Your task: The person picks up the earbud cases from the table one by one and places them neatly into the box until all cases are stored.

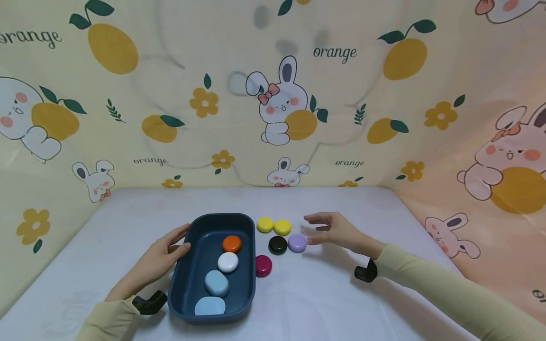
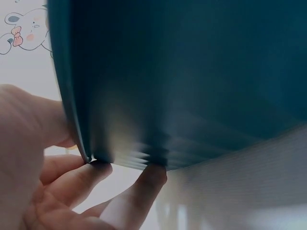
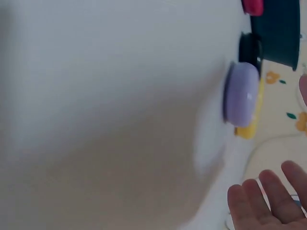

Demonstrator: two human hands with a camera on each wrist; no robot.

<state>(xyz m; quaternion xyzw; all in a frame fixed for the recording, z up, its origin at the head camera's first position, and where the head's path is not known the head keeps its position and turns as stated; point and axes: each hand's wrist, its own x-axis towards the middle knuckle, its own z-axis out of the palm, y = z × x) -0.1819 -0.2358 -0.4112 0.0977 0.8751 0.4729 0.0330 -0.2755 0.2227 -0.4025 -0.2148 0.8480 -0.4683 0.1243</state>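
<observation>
Your hands at the blue tray

Head view: your left hand holds the blue tray by its left rim; your right hand, fingers apart and holding nothing, hovers just right of the purple disc, itself right of the tray on the desk.
Left wrist view: fingers press the tray wall.
Right wrist view: fingertips are clear of the disc.

You are looking at a brightly, evenly lit scene in the head view, with soft shadows pooling just under the right hand and beside the blue tray. Wide-angle distortion is bending the backdrop at the edges, and faint grey smudges are showing on it. Both wrist views are blurring heavily: the tray wall is smearing dark, and the purple disc is sitting soft against a washed-out table.
</observation>
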